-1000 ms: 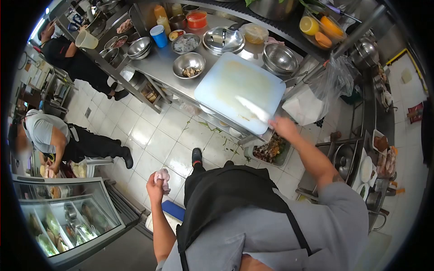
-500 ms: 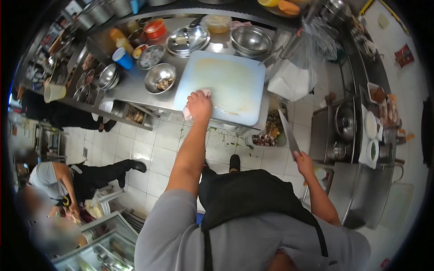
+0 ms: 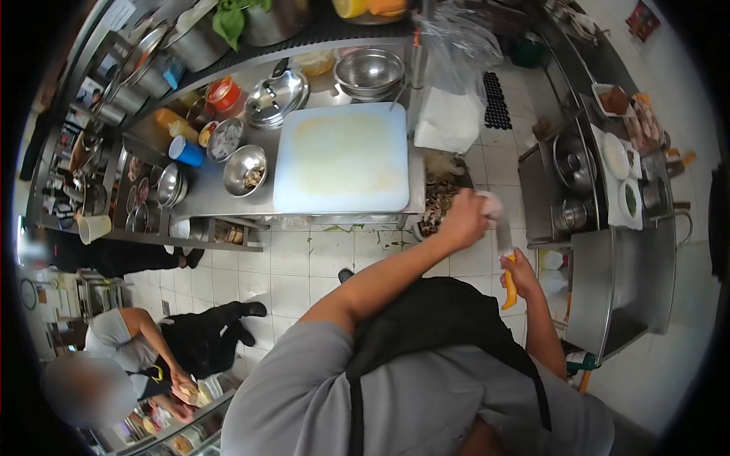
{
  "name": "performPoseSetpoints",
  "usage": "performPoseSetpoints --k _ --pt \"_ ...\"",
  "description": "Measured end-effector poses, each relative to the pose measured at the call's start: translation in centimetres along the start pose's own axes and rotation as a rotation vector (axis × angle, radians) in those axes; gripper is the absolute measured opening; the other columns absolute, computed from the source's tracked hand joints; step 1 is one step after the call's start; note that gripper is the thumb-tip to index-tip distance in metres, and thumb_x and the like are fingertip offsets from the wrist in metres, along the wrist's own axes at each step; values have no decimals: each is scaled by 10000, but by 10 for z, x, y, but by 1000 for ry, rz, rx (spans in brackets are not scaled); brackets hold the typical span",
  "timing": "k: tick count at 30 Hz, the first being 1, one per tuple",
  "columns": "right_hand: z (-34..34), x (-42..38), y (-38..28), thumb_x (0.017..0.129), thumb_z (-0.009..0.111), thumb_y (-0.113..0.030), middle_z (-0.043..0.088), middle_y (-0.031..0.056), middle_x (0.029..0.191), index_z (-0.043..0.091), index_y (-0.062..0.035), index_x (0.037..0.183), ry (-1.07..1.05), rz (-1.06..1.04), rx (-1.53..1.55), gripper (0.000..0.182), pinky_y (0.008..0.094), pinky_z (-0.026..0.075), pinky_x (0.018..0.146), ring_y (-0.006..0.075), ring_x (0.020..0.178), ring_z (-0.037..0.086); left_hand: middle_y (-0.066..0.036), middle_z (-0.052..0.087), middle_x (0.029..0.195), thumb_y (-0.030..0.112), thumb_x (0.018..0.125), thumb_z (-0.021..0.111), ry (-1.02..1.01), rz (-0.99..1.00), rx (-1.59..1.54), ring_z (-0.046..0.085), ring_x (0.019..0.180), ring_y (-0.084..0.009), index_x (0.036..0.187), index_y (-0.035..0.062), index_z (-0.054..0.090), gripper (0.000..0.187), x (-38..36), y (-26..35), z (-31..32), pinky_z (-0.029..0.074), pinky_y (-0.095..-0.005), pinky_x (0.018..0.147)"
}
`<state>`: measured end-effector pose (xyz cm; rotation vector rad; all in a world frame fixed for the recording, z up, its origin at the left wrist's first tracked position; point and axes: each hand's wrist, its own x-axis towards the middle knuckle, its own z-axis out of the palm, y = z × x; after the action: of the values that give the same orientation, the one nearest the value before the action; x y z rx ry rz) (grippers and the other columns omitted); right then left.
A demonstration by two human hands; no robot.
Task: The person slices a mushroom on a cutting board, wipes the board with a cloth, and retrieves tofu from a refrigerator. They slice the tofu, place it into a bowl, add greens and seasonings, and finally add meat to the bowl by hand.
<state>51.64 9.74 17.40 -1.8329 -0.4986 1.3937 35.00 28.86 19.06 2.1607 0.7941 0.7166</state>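
Note:
My right hand [image 3: 520, 273] is closed around the yellow handle of a knife [image 3: 504, 239], whose blade points away from me. In my left hand [image 3: 465, 220] is a bunched pale cloth [image 3: 491, 205], pressed against the upper part of the blade. The cloth and fingers hide the knife's tip. Left of both hands, a white cutting board [image 3: 342, 159] lies on the steel counter, its surface damp with faint yellowish stains. Below my left hand stands a bin of food scraps [image 3: 437, 199], partly covered by the hand.
A steel bowl with chopped pieces [image 3: 245, 171], a pan lid [image 3: 277, 99] and a colander [image 3: 369, 72] stand around the board. A plastic bag [image 3: 452, 106] hangs by the counter's right end. A co-worker [image 3: 129, 342] works at lower left. Shelving with plates [image 3: 614, 156] stands right.
My left hand has moved from the board's front edge rightward to the knife, bringing the cloth onto the blade. The knife has turned more upright. The view has shifted.

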Motion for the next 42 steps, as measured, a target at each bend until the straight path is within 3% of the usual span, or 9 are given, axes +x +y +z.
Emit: performPoseSetpoints --k 5,9,11,13,17,22,31,37,42 --pt "-14 -9 -28 911 612 -106 529 57 777 445 -69 1124 -322 140 219 273 311 444 426 156 488 535 -183 560 1094 195 791 662 -228 526 64 521 1055 -397 1206 9 598 460 8 28 26 442 -445 928" --pt "-46 -91 -49 909 625 -86 517 44 746 452 -56 1125 -258 94 154 278 295 430 419 145 468 528 -182 619 1003 100 753 625 -180 307 103 570 933 -385 1069 37 660 325 46 -49 30 466 -448 835" --pt "-68 -114 -28 883 635 -65 560 105 774 519 -73 1228 -42 -103 -291 365 363 505 564 246 627 623 -205 632 1067 73 772 619 -400 22 41 562 940 -416 1044 50 668 277 67 -99 25 457 -495 860" --pt "-86 -126 -5 870 617 -44 587 148 849 554 -101 1286 306 -397 -950 425 407 534 674 304 761 659 -250 638 915 97 813 558 -117 212 234 611 863 -416 919 -12 648 176 66 -124 34 495 -459 781" --pt "-50 -135 -55 863 542 -9 571 182 987 615 -170 1289 415 -220 -1278 461 457 520 796 360 929 635 -260 596 1224 145 884 609 -153 117 -208 595 1124 -416 1302 -12 512 457 50 -1 21 469 -444 985" --pt "-17 -104 -81 829 535 16 562 174 943 664 -165 1211 324 -426 -1362 442 462 510 782 361 900 634 -195 601 1020 164 857 640 -367 461 71 605 990 -377 1117 40 558 300 11 68 49 506 -470 855" --pt "-66 -147 -87 714 689 87 582 151 921 690 -124 1204 324 -431 -1154 533 413 502 810 336 920 624 -241 651 1091 268 860 634 -588 -226 185 647 1014 -374 1115 9 609 364 -71 -112 -102 512 -471 862" --pt "-7 -62 -77 732 718 49 609 140 991 673 -104 1227 48 -582 -905 520 369 490 866 328 943 615 -153 697 1087 62 838 595 8 -880 -881 694 938 -245 1178 -37 630 356 -226 -197 -277 564 -350 880" --pt "117 8 -107 771 711 -30 599 147 999 645 -103 1261 -120 -656 -808 499 377 484 874 340 960 605 -163 688 1064 78 860 495 845 -774 -603 690 931 -266 1156 -27 625 340 -271 -230 -422 571 -366 849"
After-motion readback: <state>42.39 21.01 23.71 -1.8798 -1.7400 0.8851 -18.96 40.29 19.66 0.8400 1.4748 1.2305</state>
